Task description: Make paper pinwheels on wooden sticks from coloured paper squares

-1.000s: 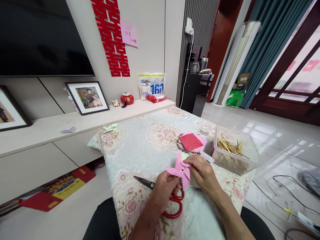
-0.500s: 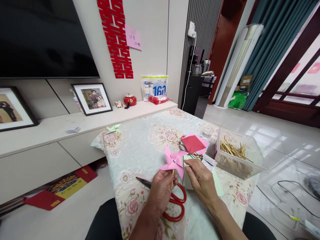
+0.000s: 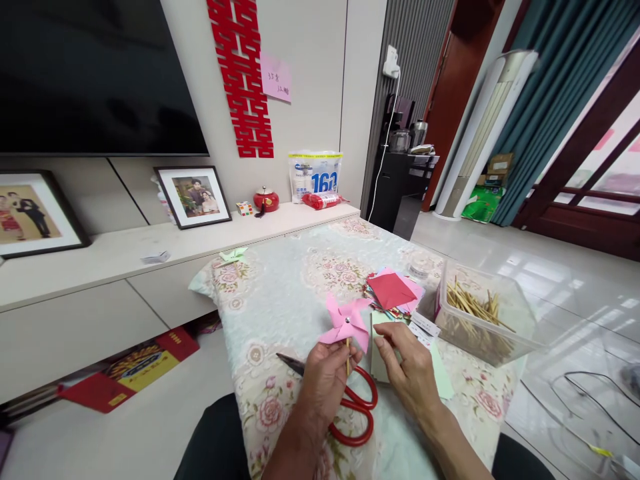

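My left hand (image 3: pixel 327 373) is closed around the thin wooden stick of a pink paper pinwheel (image 3: pixel 346 323), its blades facing up with a small pin at the centre. My right hand (image 3: pixel 407 360) is just right of the blades, fingers bent and thumb a little apart from the index finger, with nothing visible between them. Beneath that hand lie light green paper sheets (image 3: pixel 441 377). Scissors with red handles (image 3: pixel 356 437) lie under and beside my left hand, their dark blades pointing left.
Squares of coloured paper (image 3: pixel 393 291) are stacked beyond my right hand. A clear plastic box (image 3: pixel 465 337) of wooden sticks stands at the right, near a tape roll (image 3: pixel 419 267). A green pinwheel (image 3: pixel 233 256) lies at the table's far left corner, by the white cabinet (image 3: pixel 190 250).
The view has shifted slightly, so the room appears further right. The pink pinwheel has turned a little, and a small gap shows between its blades and my right fingertips.
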Motion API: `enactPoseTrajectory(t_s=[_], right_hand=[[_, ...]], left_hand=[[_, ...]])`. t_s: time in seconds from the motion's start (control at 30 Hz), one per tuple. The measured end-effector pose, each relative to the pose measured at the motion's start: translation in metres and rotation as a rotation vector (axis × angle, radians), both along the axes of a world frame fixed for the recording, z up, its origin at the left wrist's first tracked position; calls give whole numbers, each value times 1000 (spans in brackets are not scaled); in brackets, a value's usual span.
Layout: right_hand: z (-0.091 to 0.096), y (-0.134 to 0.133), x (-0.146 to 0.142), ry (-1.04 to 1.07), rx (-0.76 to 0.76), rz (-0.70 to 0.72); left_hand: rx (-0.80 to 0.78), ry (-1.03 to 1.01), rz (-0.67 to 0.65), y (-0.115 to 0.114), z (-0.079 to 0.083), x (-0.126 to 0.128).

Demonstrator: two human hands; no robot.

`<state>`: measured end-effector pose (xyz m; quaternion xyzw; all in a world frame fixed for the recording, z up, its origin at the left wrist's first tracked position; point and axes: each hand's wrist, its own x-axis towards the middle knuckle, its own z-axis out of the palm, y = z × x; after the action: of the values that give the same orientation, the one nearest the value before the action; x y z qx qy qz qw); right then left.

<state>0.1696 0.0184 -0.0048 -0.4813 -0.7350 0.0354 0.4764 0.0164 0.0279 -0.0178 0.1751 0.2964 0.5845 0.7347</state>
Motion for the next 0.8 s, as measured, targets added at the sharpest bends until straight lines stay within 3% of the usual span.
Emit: enactPoseTrajectory(t_s=[0.33,0.53,0.8], right_hand=[[0,-7,-16,47,-392,186],[-3,-6,-25,131,-475,247],[-11,8,-28,184,-566,167]], left_hand=[[27,10,69,2,-3,-6],[34,-14,24,-1,4,-3],[124,-121,91,1,3,0]])
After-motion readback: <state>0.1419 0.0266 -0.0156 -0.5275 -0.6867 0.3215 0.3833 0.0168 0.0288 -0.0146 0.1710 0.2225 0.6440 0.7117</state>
